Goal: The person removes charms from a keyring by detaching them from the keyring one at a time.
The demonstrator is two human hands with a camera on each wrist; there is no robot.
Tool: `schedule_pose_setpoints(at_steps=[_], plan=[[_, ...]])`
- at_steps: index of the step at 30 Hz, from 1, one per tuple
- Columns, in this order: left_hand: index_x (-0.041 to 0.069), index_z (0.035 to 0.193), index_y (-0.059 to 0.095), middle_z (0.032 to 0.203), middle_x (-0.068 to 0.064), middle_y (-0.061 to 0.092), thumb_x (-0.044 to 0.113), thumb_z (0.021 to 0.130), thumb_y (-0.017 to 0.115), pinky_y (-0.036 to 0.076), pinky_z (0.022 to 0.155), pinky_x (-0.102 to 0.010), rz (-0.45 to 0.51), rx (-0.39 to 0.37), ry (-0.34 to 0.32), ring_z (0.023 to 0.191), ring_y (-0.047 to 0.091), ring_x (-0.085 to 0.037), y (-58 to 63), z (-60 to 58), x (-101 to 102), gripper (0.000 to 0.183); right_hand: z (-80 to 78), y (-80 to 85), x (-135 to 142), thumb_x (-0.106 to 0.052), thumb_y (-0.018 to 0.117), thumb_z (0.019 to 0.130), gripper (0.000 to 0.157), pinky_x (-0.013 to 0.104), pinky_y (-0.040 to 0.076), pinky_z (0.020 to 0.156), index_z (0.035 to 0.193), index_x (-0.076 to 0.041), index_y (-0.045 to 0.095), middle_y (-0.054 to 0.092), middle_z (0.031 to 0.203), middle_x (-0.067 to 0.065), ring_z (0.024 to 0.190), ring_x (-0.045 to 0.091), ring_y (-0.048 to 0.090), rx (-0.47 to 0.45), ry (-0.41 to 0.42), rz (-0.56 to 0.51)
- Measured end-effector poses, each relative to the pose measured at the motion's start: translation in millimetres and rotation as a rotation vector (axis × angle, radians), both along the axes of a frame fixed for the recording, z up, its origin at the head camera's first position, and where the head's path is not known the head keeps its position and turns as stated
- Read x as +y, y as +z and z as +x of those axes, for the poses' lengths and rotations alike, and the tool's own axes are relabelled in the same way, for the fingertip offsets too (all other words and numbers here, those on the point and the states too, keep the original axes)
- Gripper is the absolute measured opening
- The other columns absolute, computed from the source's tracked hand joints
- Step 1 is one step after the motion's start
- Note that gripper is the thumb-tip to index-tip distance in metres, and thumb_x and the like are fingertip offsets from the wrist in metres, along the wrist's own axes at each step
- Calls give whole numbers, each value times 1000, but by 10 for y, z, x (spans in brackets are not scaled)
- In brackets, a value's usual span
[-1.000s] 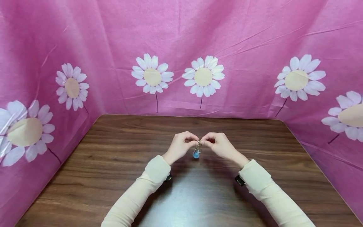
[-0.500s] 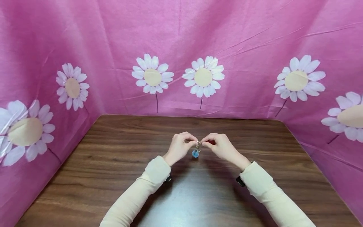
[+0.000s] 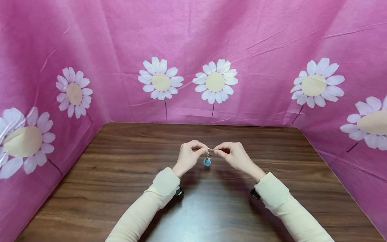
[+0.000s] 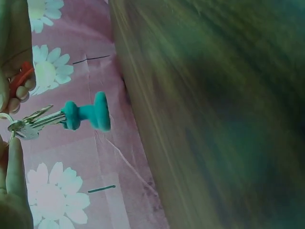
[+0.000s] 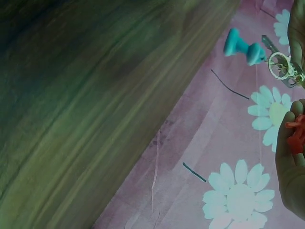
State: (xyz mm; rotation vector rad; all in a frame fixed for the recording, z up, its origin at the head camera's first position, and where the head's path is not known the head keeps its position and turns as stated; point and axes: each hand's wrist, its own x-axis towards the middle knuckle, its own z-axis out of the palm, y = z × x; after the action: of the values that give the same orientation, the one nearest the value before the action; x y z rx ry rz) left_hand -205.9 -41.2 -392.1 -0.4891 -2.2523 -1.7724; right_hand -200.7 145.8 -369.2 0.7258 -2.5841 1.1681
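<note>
A key ring with several metal keys hangs between my two hands, over the wooden table. From it dangles a blue charm, spool-like with a rounded end in the left wrist view. My left hand pinches the ring between thumb and index finger. On the other side my right hand pinches at a thin brass-coloured piece that spans the gap between the fingertips. A small red plastic piece sits within the right hand's curled fingers; its full shape is hidden.
The brown wooden table extends beneath both forearms. A pink cloth printed with white daisies encloses the back and both sides. Cream sleeves cover the arms, with a dark strap at each wrist.
The blue charm has shifted slightly left and up and turned a little. The right hand's red piece, visible half a second ago in the head view, is now hidden there. Both hands stay close together.
</note>
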Motion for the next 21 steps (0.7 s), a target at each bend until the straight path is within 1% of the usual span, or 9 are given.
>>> schedule_pose_setpoints(at_steps=[4, 7, 10, 12, 14, 15, 18, 19, 21], plan=[[-7, 82, 67, 79, -21, 68, 0, 77, 69, 43, 57, -15, 50, -72, -3, 65, 57, -8, 148, 98, -25, 9, -21, -25, -25, -11, 70, 79, 8, 20, 43, 53, 87, -12, 72, 70, 77, 0, 62, 6, 52, 7, 7, -26], [-9, 83, 66, 79, -19, 68, 0, 78, 67, 43, 57, -16, 97, -115, -6, 65, 55, -4, 229, 159, -32, 10, -26, -27, -38, -10, 70, 79, 8, 20, 42, 52, 86, -12, 72, 70, 77, 1, 61, 6, 51, 16, 8, -36], [-9, 86, 66, 76, -12, 68, 1, 79, 67, 47, 62, -17, 174, -176, -15, 66, 57, -2, 226, 159, -25, 12, -28, -27, -39, -11, 70, 79, 7, 20, 42, 51, 86, -13, 72, 69, 76, 0, 60, 6, 51, 16, 9, -43], [-11, 88, 65, 75, -7, 68, 1, 79, 67, 51, 67, -19, 235, -223, -32, 68, 60, -3, 212, 149, -21, 14, -31, -30, -40, -12, 70, 80, 7, 20, 42, 51, 87, -13, 72, 69, 76, -1, 60, 6, 51, 10, 9, -48], [-11, 90, 64, 76, -4, 68, 1, 80, 67, 54, 71, -23, 311, -248, -45, 70, 63, -5, 133, 99, -2, 16, -35, -25, -40, -13, 70, 80, 7, 20, 43, 51, 87, -12, 72, 69, 76, -1, 60, 8, 52, -4, 5, -54], [-10, 89, 65, 77, -4, 69, 1, 80, 67, 54, 73, -24, 343, -234, -62, 71, 64, -6, -26, 5, -1, 15, -34, -20, -39, -14, 69, 80, 7, 20, 43, 51, 87, -12, 72, 69, 77, -1, 60, 8, 52, -7, 5, -58], [-6, 88, 66, 79, -5, 69, 7, 80, 69, 55, 74, -28, 423, -214, -97, 73, 65, -9, -154, -52, 22, 16, -32, -15, -32, -13, 70, 80, 7, 20, 42, 51, 87, -11, 72, 69, 76, 1, 60, 8, 51, -19, 0, -69], [-3, 87, 67, 80, -5, 70, 10, 79, 70, 55, 73, -27, 446, -181, -120, 73, 65, -9, -241, -101, 17, 15, -32, -19, -32, -12, 70, 80, 7, 21, 42, 51, 86, -11, 72, 70, 77, 2, 60, 8, 51, -20, 2, -73], [-1, 86, 68, 81, -5, 70, 11, 79, 70, 55, 72, -26, 458, -179, -129, 73, 65, -8, -259, -95, 15, 15, -32, -35, -29, -11, 69, 80, 7, 22, 43, 51, 86, -11, 72, 70, 77, 4, 60, 7, 51, -22, 7, -77]])
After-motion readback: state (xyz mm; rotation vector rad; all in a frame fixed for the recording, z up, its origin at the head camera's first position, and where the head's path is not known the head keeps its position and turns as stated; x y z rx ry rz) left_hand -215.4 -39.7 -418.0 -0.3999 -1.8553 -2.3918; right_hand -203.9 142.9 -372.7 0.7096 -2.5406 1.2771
